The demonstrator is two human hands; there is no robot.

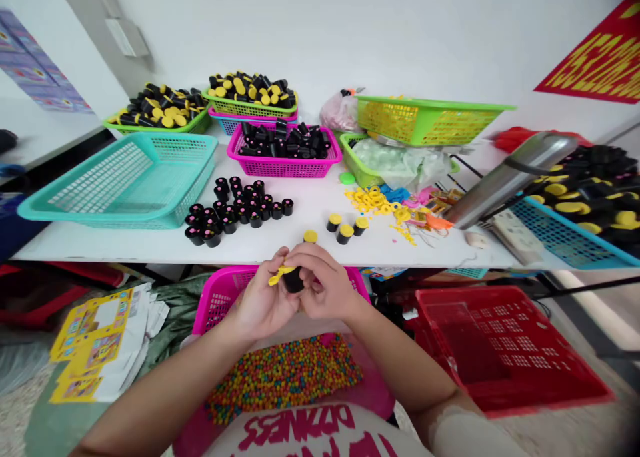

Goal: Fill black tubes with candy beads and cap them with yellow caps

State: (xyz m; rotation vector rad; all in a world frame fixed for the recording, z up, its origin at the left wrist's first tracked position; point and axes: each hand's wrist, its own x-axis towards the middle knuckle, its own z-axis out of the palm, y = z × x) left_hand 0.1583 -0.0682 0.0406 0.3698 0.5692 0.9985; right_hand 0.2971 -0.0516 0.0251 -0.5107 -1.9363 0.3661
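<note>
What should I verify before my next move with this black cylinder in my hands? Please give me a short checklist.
Black cylinder in the right hand: ok, held in the fingers.
Yellow piece pinched by the left hand: ok, held against the cylinder.
Join between yellow piece and cylinder: cannot tell, the fingers hide it.
Pink plastic basket: ok, directly below the hands.
Yellow-topped piece on the white table: not ok, very close to the front edge.
Three yellow-topped black cylinders: ok, upright, apart from the hands.
</note>
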